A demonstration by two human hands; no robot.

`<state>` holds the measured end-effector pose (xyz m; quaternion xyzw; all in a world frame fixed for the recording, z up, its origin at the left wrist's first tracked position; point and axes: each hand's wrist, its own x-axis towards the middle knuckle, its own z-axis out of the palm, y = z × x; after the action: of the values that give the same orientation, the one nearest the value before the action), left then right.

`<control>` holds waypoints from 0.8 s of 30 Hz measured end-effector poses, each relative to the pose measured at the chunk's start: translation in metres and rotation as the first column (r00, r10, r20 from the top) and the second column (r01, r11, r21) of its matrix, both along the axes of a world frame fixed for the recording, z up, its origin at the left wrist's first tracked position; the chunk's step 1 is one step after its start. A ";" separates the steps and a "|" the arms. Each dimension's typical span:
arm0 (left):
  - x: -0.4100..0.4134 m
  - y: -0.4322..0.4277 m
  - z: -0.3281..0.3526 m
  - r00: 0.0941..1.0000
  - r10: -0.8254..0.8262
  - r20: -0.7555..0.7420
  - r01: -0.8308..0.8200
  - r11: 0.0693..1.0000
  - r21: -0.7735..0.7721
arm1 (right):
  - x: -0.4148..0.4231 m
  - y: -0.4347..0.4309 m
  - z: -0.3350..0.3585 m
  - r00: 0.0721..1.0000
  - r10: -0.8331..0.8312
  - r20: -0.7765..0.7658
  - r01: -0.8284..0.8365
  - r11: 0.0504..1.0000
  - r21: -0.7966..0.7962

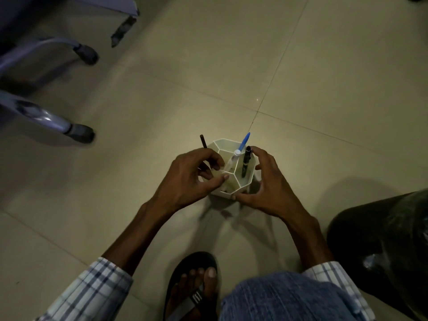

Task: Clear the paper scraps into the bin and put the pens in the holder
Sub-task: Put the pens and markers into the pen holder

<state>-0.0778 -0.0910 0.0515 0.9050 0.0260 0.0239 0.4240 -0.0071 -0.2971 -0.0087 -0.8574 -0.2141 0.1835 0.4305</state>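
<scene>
A white pen holder (225, 144) with several angular compartments stands on the tiled floor. A blue-capped pen (240, 147) and a black pen (246, 162) stand inside it. My left hand (192, 177) pinches a thin dark pen (203, 142) that sticks up at the holder's left rim. My right hand (266, 181) cups the holder's right side, thumb at its front edge and fingers over the black pen. No paper scraps show.
A black bin-like container (382, 246) stands at the lower right. Chair legs with castors (80, 133) sit at the left. My sandalled foot (194, 286) and a denim-clad knee (289, 297) fill the bottom middle.
</scene>
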 end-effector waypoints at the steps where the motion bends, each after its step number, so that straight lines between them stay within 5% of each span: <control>1: 0.001 0.004 0.002 1.000 0.024 0.017 -0.024 1.000 0.000 | 0.002 0.001 0.000 1.000 0.006 0.008 -0.006 1.000 -0.013; 11: 0.014 0.061 -0.028 0.988 0.134 0.080 -0.155 0.889 0.430 | 0.015 0.011 -0.009 0.991 0.075 0.108 -0.065 0.993 -0.097; 24: 0.044 0.086 -0.046 1.000 0.003 -0.030 0.014 0.846 0.533 | 0.019 0.024 0.016 0.957 -0.185 0.225 0.185 0.982 0.019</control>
<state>-0.0335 -0.0051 0.0059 0.9874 0.0222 0.0154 0.1560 0.0116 -0.2733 0.0076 -0.8895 -0.1801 0.0440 0.4176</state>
